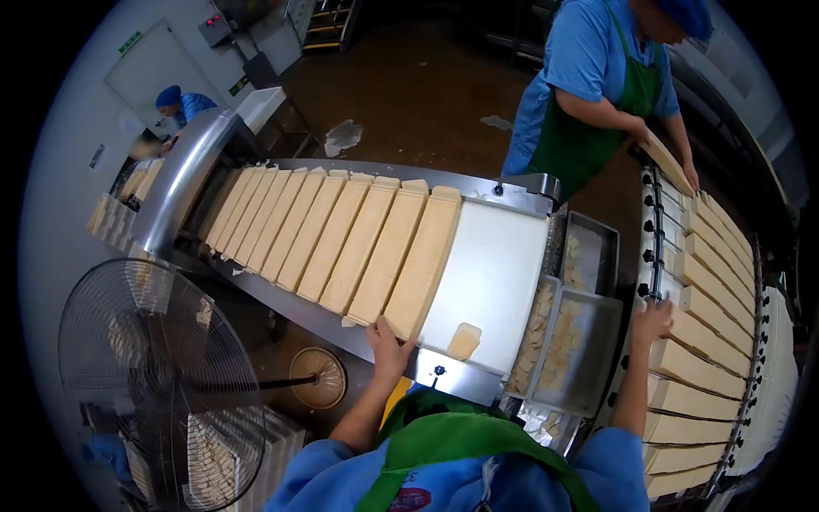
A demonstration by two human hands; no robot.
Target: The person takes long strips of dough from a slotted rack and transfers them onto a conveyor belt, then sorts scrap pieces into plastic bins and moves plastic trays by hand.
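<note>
Seemingly clasping a slab (424,260) at six o'clock with left hand (390,348), reaching toward the row (695,367) near four with unclear right hand (653,321) grip, presumably needing two-ended support next.

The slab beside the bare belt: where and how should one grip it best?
Probably by both short ends with two hands, coming from the bare belt: the slab is long and lies flat, and another slab lies close on its other side. The left hand is at its near end.

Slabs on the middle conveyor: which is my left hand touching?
The end slab, bordering the exposed white belt; your left hand touches its near end. The other slabs lie toward the metal hood.
</note>
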